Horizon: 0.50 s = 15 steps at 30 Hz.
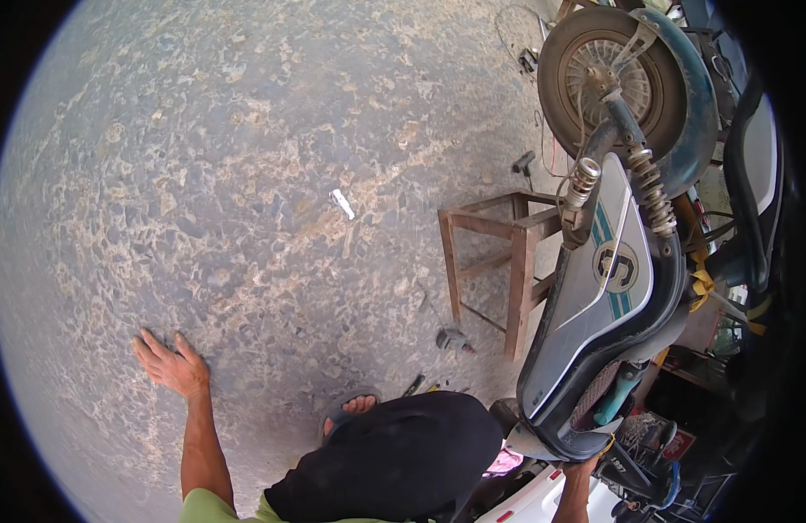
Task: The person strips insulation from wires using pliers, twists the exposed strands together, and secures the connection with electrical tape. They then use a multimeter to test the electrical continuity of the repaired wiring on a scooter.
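Observation:
My left hand (176, 368) is stretched out to the left with its fingers apart and nothing in it. It is over the rough stone-patterned ground (246, 218); whether it touches the surface I cannot tell. At the lower right, my right hand (581, 468) grips the near end of an electric scooter (586, 305), its fingers mostly hidden by the body edge. The scooter has grey-white side panels with teal stripes and black trim. It is tipped over, its wheel (608, 78) raised at the far end, with coil-spring shock absorbers (651, 192) beside it.
A wooden stool (516, 231) stands against the scooter's left side. A power drill (452, 339) and a black-handled tool (524, 162) lie near it. A small white object (343, 204) lies mid-ground. My sandalled foot (350, 410) is below. Parts and cables crowd the right.

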Available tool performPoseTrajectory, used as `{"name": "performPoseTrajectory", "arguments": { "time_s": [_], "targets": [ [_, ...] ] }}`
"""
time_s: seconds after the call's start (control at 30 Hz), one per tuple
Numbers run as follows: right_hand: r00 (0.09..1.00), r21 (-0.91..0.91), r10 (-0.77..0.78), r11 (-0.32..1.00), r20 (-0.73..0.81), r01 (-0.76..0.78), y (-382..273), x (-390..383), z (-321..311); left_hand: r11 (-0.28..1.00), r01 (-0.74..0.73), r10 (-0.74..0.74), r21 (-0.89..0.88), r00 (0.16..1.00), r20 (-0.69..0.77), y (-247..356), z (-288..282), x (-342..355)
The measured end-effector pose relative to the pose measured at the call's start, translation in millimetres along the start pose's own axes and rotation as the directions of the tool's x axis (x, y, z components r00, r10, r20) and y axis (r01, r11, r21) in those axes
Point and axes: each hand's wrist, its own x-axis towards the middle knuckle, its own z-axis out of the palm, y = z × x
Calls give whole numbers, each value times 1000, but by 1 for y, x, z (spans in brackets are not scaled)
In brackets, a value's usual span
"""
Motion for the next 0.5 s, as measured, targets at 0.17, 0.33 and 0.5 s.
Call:
{"name": "performPoseTrajectory", "arguments": {
  "time_s": [0.17, 0.33, 0.5],
  "targets": [
    [1000, 37, -24, 999, 11, 23, 12, 18, 4, 998, -16, 17, 54, 999, -32, -10, 5, -5],
    [986, 123, -166, 979, 18, 163, 11, 43, -28, 990, 32, -32, 137, 999, -1, -2, 15, -18],
    [989, 226, -145, 965, 35, 133, 19, 13, 20, 978, 79, -94, 193, 993, 70, 3, 5, -14]
  ]
}}
